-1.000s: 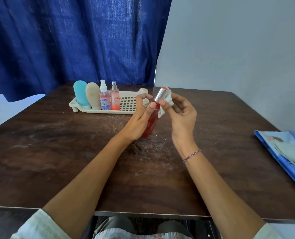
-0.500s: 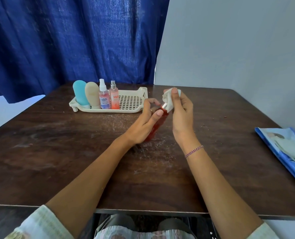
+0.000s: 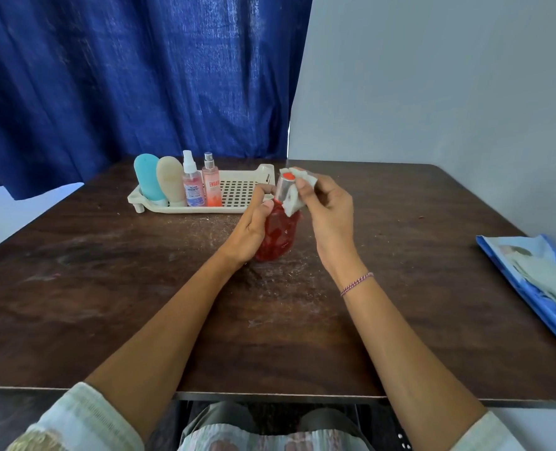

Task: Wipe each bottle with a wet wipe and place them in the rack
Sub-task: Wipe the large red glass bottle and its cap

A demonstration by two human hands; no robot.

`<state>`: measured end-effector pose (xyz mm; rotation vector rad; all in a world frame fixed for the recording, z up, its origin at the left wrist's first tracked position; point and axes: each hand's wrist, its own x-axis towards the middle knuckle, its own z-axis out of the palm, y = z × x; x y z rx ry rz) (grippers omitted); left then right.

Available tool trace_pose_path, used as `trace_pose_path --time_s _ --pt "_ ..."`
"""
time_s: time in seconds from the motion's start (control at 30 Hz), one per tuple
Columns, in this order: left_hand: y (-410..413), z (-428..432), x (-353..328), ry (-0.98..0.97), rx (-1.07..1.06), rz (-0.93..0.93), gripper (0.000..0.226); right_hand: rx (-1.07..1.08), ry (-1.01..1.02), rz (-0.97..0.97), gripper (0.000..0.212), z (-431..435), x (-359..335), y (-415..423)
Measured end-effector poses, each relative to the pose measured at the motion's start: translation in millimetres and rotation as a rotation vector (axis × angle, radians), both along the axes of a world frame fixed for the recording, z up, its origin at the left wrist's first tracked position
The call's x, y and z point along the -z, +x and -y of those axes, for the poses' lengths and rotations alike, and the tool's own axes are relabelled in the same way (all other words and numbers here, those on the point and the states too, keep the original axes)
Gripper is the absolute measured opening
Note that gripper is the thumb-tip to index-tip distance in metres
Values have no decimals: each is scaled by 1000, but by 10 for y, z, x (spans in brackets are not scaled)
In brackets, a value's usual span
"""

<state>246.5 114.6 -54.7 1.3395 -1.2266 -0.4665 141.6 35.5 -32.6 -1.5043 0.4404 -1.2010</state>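
Centre of frame: the wet wipe (image 3: 294, 200), draped over the silver cap (image 3: 284, 189) half a second ago, now lies against the cap's right side, pinched by the right hand (image 3: 328, 216). The left hand (image 3: 250, 230) grips the red bottle (image 3: 278, 237). Upper left: rack (image 3: 265, 172) with four bottles (image 3: 190, 185) in its left half and the right half free. Right edge: blue wipe pack (image 3: 537, 281).

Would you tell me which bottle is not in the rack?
The red silver-capped bottle, held in the left hand; the other four stand in the rack.
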Motion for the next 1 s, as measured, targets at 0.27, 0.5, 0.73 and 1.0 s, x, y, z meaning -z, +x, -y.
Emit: trace_pose_path --time_s 0.27,0.5,0.73,1.0 --pt "75 -21 -29 12 -23 -14 27 223 -260 -260 25 -39 42 -8" --pt "50 -35 -73 -8 -40 42 26 287 -371 -324 24 -118 38 -70" --pt "38 -66 -31 -72 -147 97 24 234 -292 -289 27 -231 85 -188" --pt "-49 -235 -108 -116 -585 -175 16 179 -185 -247 25 -408 111 -265"
